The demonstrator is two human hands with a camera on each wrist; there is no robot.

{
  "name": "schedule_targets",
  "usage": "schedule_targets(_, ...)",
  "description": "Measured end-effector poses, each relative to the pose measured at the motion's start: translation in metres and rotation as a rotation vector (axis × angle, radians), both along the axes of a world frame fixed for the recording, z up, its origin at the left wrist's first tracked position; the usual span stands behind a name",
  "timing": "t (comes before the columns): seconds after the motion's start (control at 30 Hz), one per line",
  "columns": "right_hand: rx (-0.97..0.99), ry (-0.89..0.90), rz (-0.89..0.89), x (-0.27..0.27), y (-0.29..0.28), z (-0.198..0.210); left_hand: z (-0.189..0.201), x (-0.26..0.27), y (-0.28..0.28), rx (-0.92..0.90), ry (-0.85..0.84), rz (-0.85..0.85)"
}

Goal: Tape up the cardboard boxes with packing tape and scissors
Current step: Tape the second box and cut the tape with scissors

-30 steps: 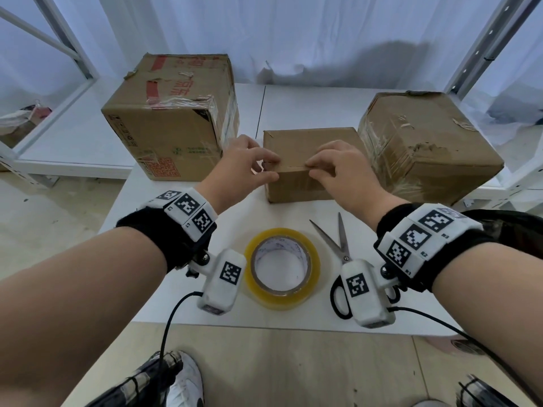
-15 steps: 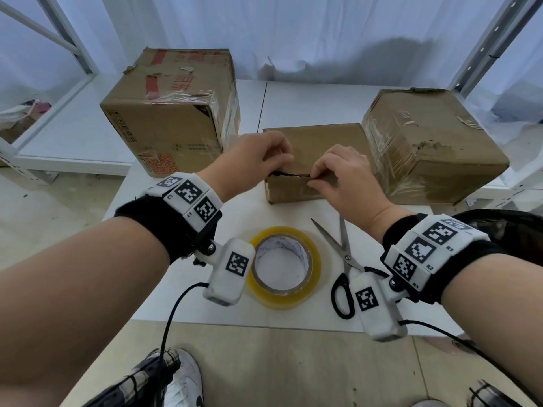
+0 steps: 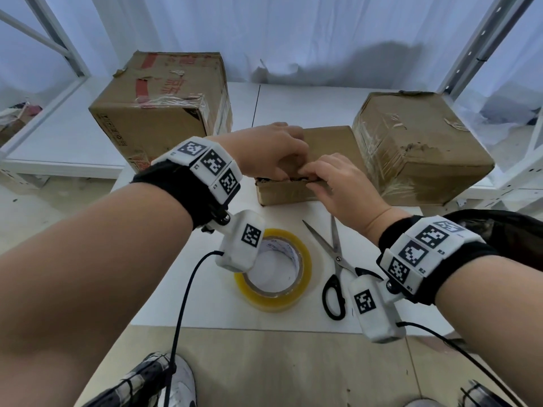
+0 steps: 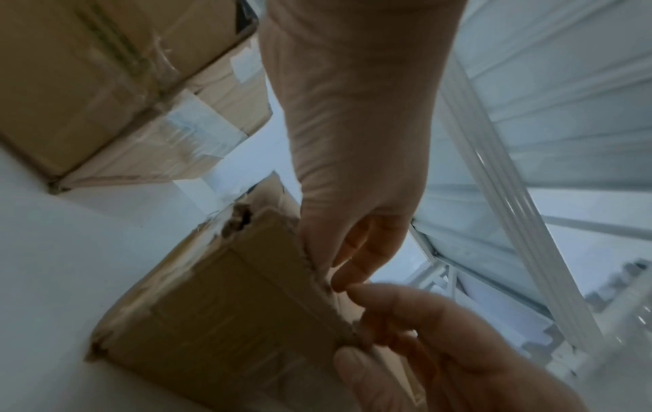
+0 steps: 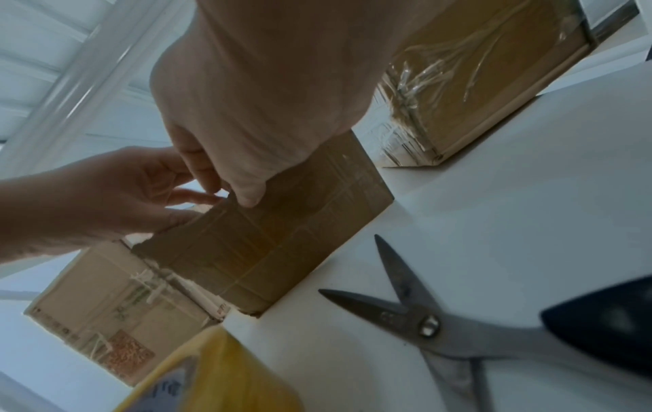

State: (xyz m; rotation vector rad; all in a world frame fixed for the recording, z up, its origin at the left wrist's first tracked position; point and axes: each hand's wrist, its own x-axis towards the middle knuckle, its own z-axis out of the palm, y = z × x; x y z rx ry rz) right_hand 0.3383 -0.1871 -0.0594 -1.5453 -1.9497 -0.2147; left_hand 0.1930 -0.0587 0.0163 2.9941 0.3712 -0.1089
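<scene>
A small brown cardboard box [image 3: 338, 142] sits mid-table between two bigger boxes. Both hands meet at its front top edge, where a dark gap shows under the lid flap. My left hand [image 3: 289, 168] curls its fingers over that flap edge from above; in the left wrist view the left hand's fingertips [image 4: 347, 274] sit on the torn edge. My right hand [image 3: 311, 179] pinches the same edge, its thumb [image 5: 248, 195] on the box's front face [image 5: 268, 245]. A yellow tape roll [image 3: 276, 298] and scissors [image 3: 336, 254], blades apart, lie untouched nearer to me.
A large taped box [image 3: 158, 118] with red print stands at the back left. Another taped box [image 3: 417, 148] sits at the right, close beside the small one. The white table's front edge [image 3: 264, 327] runs just below the tape roll. Metal shelf posts flank both sides.
Both hands have shifted from pinching the closed front seam to gripping the flap edge. A dark gap has opened along the box's front top edge. The left hand now reaches further over the lid.
</scene>
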Motion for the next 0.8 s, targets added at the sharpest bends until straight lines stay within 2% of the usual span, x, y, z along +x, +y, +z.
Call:
schedule_targets(0.23, 0.126, -0.052, -0.006, -0.002, 0.005, -0.009, -0.008, -0.015, 0.003, -0.048, -0.094, 0.082)
schedule_targets(0.53, 0.139, -0.021, 0.008, -0.005, 0.004, -0.006, -0.006, -0.005, 0.008, 0.105, -0.028, -0.026)
schedule_targets(0.8, 0.114, 0.007, -0.012, -0.004, 0.006, -0.006, -0.01, -0.009, 0.004, 0.161, -0.071, -0.053)
